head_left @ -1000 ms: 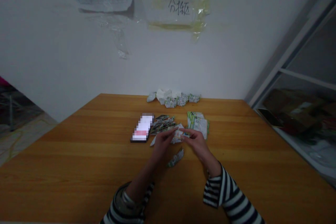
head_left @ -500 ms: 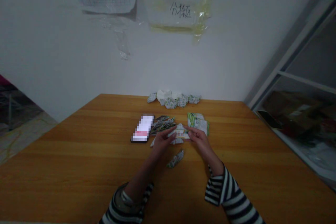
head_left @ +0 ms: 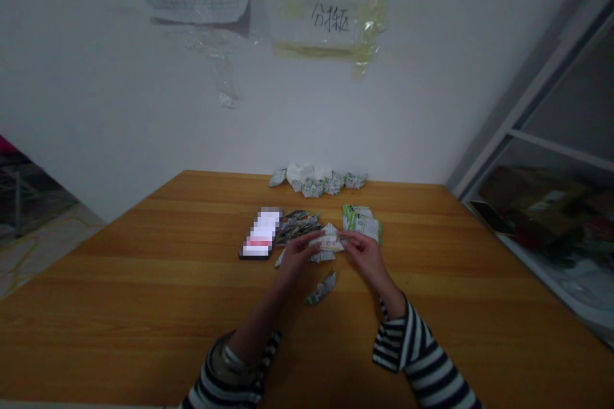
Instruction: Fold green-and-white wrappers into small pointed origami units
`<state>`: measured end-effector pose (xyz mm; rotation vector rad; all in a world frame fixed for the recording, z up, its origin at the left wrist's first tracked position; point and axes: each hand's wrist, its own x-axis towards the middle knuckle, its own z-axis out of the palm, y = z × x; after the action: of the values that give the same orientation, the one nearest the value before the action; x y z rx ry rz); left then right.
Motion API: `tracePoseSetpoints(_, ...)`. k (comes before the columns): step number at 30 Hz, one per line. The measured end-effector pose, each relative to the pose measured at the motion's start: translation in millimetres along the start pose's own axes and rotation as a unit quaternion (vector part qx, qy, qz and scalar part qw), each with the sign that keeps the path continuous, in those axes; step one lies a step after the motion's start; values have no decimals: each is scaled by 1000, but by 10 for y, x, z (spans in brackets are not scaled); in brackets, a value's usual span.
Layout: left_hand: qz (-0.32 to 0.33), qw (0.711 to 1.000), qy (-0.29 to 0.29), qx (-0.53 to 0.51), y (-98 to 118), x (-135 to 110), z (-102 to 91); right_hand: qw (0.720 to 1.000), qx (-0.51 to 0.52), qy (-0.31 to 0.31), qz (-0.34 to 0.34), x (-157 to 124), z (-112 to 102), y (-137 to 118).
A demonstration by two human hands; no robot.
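As a moment before, the left hand (head_left: 296,257) and right hand (head_left: 365,255) stay on the folded printed wrapper (head_left: 329,241), their fingers (head_left: 352,239) pinching its two ends over the tabletop (head_left: 144,281).

You're over a varnished wood table (head_left: 144,313), smooth with a soft sheen along the grain! At its centre, the crinkled packet (head_left: 329,242) shows a thin, creased printed skin; in this dim light, it could be foil-lined film or coated paper. On the table, your phone (head_left: 256,234) has a glossy black edge. At the table's near edge, your striped sleeve (head_left: 415,348) is matt woven cloth. Above the table's far edge, clear tape (head_left: 377,6) gleams on the matt painted wall (head_left: 119,128).
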<state>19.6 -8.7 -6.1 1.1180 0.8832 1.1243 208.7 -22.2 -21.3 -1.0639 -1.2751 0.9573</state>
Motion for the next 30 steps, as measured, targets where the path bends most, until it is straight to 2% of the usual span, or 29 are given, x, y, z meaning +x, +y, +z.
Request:
tracePoseSetpoints(3, 19, 998, 17, 60, -31, 3, 21, 1000, -29, 2, -2, 4, 14, 54)
tracePoseSetpoints(7, 42, 994, 23, 98, -91, 21, 18, 999, 25, -27, 35, -16, 47, 90)
tracePoseSetpoints(13, 29, 998, 18, 61, -66, 26, 13, 993, 84, -22, 82, -31, 75, 57)
tracePoseSetpoints(15, 30, 997, 13, 67, -47, 24, 16, 994, 77, -8, 76, -26, 77, 37)
tracePoseSetpoints(18, 51, 990, 30, 130, -33, 22, 2, 997, 55, 7, 59, -25, 85, 21)
tracePoseSetpoints(22, 82, 976, 51, 198, -40, 27, -36, 996, 55, -5, 63, -31, 91, 31)
tracePoseSetpoints(30, 78, 981, 54, 167, 16, -4, 6, 999, -3, 15, 32, -22, 69, 61)
